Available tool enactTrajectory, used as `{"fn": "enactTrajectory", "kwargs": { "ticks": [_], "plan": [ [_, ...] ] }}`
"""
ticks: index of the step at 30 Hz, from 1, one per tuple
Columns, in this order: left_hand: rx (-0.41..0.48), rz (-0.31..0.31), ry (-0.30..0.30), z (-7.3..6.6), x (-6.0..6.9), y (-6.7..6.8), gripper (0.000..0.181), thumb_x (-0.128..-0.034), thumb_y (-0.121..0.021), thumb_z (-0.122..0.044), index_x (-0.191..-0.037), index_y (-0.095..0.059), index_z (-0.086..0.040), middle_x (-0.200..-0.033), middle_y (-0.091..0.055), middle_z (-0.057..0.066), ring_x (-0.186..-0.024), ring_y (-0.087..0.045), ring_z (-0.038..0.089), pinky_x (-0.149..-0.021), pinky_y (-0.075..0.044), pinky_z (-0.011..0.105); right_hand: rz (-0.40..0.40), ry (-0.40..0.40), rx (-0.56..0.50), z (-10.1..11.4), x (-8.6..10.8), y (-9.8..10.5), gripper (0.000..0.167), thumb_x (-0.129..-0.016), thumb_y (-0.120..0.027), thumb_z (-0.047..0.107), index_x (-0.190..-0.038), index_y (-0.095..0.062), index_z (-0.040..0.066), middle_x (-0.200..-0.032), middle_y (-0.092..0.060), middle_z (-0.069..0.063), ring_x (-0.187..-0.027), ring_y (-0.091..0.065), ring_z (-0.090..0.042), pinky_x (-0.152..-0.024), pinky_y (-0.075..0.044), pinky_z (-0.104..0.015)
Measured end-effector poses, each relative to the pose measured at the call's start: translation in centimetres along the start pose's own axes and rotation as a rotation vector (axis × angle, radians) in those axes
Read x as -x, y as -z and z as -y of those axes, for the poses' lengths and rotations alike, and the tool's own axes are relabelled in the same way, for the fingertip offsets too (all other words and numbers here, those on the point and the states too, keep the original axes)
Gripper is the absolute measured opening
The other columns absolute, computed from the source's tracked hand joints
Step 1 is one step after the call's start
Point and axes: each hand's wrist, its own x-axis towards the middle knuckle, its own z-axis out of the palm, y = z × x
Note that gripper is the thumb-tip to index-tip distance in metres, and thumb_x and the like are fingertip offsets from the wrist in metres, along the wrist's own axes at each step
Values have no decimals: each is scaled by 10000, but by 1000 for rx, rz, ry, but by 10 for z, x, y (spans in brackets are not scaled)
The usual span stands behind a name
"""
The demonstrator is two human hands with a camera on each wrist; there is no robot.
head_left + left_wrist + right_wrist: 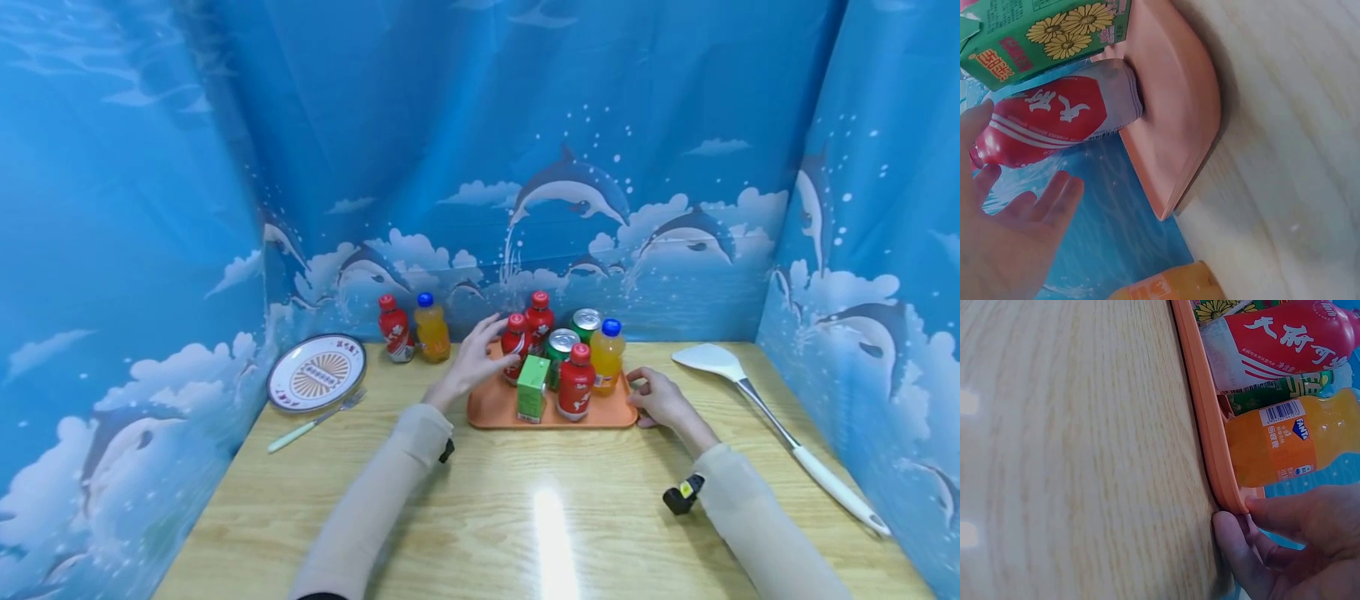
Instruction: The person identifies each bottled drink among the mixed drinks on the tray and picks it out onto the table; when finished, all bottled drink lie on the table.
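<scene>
At 10 o'clock on the tray (492, 407), in the head view, the left hand (477, 357) has loosely spread fingers beside a red bottle (515, 340); the right hand (662, 398) is at 3 o'clock, and an orange bottle (432, 335) stands on the bench (247, 517), off toward 10. In the left wrist view the red bottle rests on the tray; contact is unclear. At 4 o'clock in the right wrist view, fingers pinch the tray's rim. Likely step: placing drinks while steadying the tray; next probably calls for withdrawing the left hand cleanly.
</scene>
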Motion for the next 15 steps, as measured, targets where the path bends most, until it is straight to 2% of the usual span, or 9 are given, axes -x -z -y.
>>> {"fn": "enactTrajectory", "kwargs": {
  "ticks": [3, 10, 15],
  "plan": [
    [-4, -17, -9, 1, 1, -5, 715, -956, -792, -315, -1583, -484, -163, -1706, -365, 133, -1409, -575, 353, -1112, -555, 521, -1, 5, 2, 0, 0, 0, 473, -1029, -584, 13, -1468, -420, -52, -1047, -598, -184, -791, -650, -178, -635, -651, -325],
    [-76, -94, -21, 5, 0, -20, 763, -942, -809, -312, -1598, -450, -158, -1596, -524, 114, -1418, -572, 302, -1174, -512, 477, 3, 8, 10, 0, 1, 0, 474, -1034, -580, 17, -1473, -414, -53, -1021, -587, -167, -775, -641, -173, -630, -648, -324],
    [-46, -134, -28, 1, -2, -22, 691, -925, -823, -257, -1538, -522, -154, -1455, -659, 95, -1301, -659, 264, -1114, -563, 436, 11, 17, 17, -1, 0, 0, 465, -1046, -566, 28, -1479, -414, -45, -1047, -603, -186, -805, -655, -187, -640, -651, -333]
  ]
}}
